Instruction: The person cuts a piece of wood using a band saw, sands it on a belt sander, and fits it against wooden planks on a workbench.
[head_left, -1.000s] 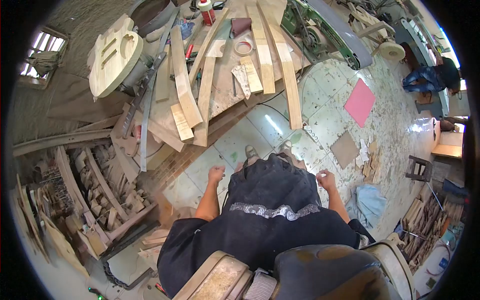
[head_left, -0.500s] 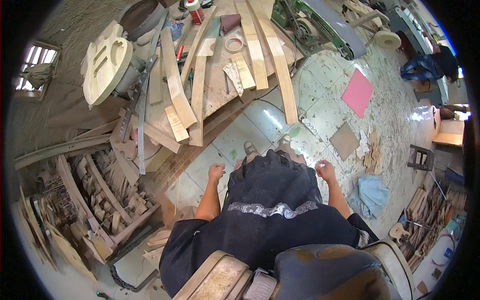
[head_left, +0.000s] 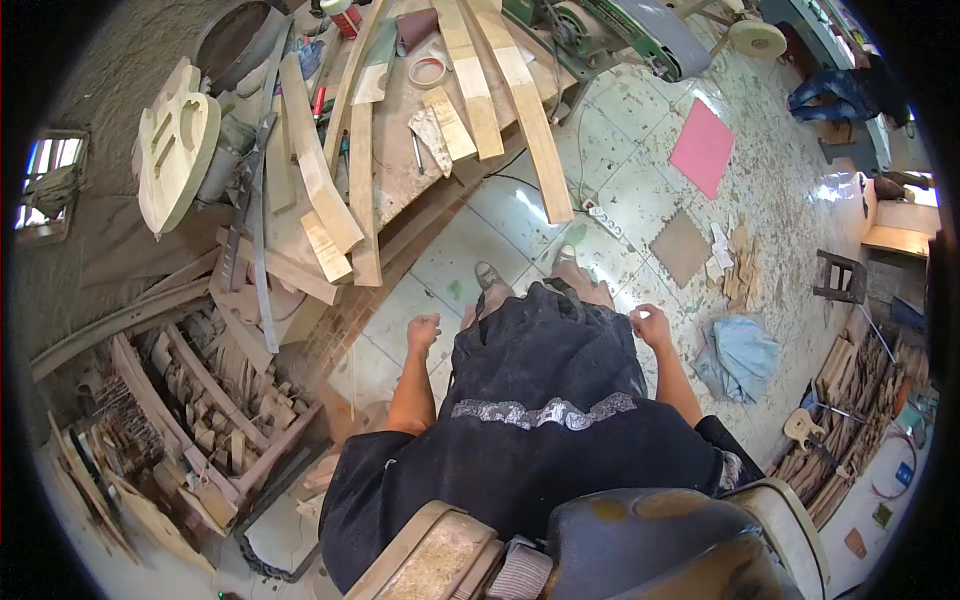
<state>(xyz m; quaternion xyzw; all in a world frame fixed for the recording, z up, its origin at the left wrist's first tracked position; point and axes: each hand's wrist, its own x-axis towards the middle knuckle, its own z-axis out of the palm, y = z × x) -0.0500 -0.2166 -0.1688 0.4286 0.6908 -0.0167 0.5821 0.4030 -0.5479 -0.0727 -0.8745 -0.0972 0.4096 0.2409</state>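
Observation:
My left hand (head_left: 424, 331) hangs at my left side above the tiled floor, fingers curled in, with no object visible in it. On the other side, my right hand (head_left: 650, 325) hangs with bent fingers near the thumb; a bright spot shows between them, and I see no held thing. Neither hand touches anything. Ahead and to the left is a wooden workbench (head_left: 400, 200) bearing several long wood strips (head_left: 535, 150), a roll of tape (head_left: 427, 70), a small wood block (head_left: 448, 123) and a red-and-white bottle (head_left: 342, 16). The bench is nearer my left hand.
A pale guitar body (head_left: 178, 150) stands left of the bench, above a bin of wood offcuts (head_left: 215, 400). A green belt sander (head_left: 640, 35) is ahead. A pink sheet (head_left: 702, 150), brown sheet (head_left: 685, 247) and blue cloth (head_left: 737, 360) lie on the floor. Another person (head_left: 850, 95) is far right.
My view has shifted: the bench and its strips now sit farther left and higher, as do the floor sheets. My feet appear slightly higher. Both hands stay at my sides, slightly higher in view.

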